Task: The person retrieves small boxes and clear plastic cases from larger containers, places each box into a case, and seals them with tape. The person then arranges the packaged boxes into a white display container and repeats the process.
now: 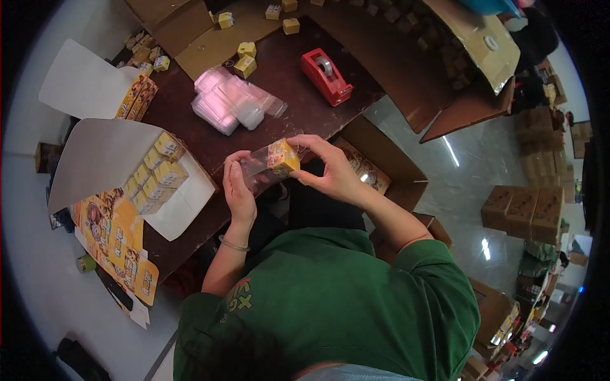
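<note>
Left hand [239, 193]: curling around a clear plastic box [257, 170], fingers partly bent. Right hand [330, 170]: gripping a small yellow box [284, 157] between thumb and fingers, at the plastic's end, in front of the body. Glare and fingers are obscuring how far the two are overlapping. Beyond: glossy, folded plastic boxes [232, 101] are lying piled, blurred, on the dark tabletop [273, 57]; a red tape dispenser [326, 76] is standing alongside.

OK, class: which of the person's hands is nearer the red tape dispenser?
The right hand. It sits below the red tape dispenser in the view, at the yellow box; the left hand is lower and farther left, holding the clear plastic packaging.
</note>
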The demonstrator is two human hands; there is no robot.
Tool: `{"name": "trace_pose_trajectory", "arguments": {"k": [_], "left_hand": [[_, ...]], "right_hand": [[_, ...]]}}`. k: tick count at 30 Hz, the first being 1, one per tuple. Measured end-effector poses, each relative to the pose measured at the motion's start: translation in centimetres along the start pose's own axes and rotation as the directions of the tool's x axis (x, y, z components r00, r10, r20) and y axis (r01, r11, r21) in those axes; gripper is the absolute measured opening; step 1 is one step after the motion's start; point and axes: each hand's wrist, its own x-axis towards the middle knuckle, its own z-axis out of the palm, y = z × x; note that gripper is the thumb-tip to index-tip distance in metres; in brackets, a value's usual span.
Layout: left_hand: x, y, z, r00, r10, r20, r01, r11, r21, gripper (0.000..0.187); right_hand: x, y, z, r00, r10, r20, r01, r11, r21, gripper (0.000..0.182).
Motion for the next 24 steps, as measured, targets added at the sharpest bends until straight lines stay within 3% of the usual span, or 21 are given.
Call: {"name": "trace_pose_trajectory", "arguments": {"k": [4, 8, 15, 18, 19, 21, 22, 24], "left_hand": [[0.1, 0.6, 0.8, 0.999, -0.032, 0.043, 0.031, 0.999, 0.021, 0.032], [0.5, 0.8, 1.1, 0.992, -0.084, 0.095, 0.089, 0.994, -0.056, 0.033], [-0.1, 1.0, 1.8, 0.982, 0.082, 0.17, -0.106, 0.985, 0.139, 0.034], [-0.6, 1.1, 1.4, 0.987, 0.042, 0.153, -0.068, 0.983, 0.169, 0.033], [-0.3, 1.2, 1.4, 0.99, 0.03, 0.141, -0.055, 0.983, 0.174, 0.032], [0.2, 0.4, 1.0, 0.978, 0.141, 0.151, -0.186, 0.919, 0.348, 0.03], [0.3, 0.2, 1.0, 0.968, 0.193, 0.159, -0.244, 0.87, 0.428, 0.029], [0.3, 0.2, 1.3, 0.98, 0.129, 0.149, -0.178, 0.907, 0.382, 0.028]], "right_hand": [[-1.4, 1.3, -0.3, 0.999, 0.034, -0.034, -0.028, 0.986, 0.167, 0.056], [-2.0, 2.2, -1.2, 0.997, 0.073, 0.001, -0.063, 0.839, 0.54, 0.061], [-2.3, 1.6, -1.6, 0.999, 0.04, -0.035, -0.027, 0.953, 0.301, 0.053], [-2.4, 1.2, -0.9, 0.995, 0.089, -0.054, -0.07, 0.955, 0.289, 0.047], [-2.4, 1.4, -0.7, 0.995, 0.053, -0.086, -0.04, 0.989, 0.144, 0.047], [-2.9, 1.4, 0.0, 0.979, -0.071, -0.189, 0.04, 0.985, -0.166, 0.044], [-3.4, 1.4, 0.2, 0.969, -0.106, -0.224, 0.058, 0.976, -0.208, 0.041], [-4.0, 1.6, 0.6, 0.94, -0.184, -0.288, 0.097, 0.952, -0.291, 0.035]]}}
